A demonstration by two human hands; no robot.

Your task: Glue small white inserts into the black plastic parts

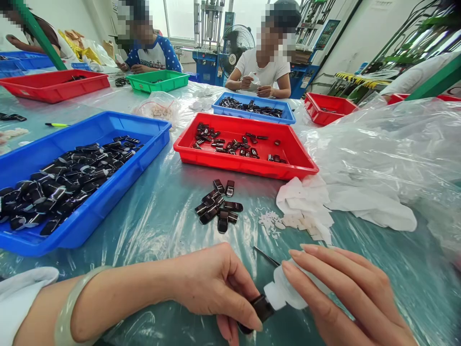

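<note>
**Counter point(162, 226) scene: wiping in hand**

At 6 o'clock, the left hand point(216, 288) pinches a black part point(262, 307) tight. The right hand point(345, 293), fingers nearly straight, holds a cloth point(284, 290) against it. Wiping seems underway; the next stroke calls for a steady pinch.

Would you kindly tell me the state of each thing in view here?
Left hand, shut, pinching the black part.
Right hand, shut on the white wipe, holding it against that part.
Blue tray, roughly half full of black parts.
Red tray, sparsely scattered with parts.
Loose pile, heaped, outside any tray.
</note>
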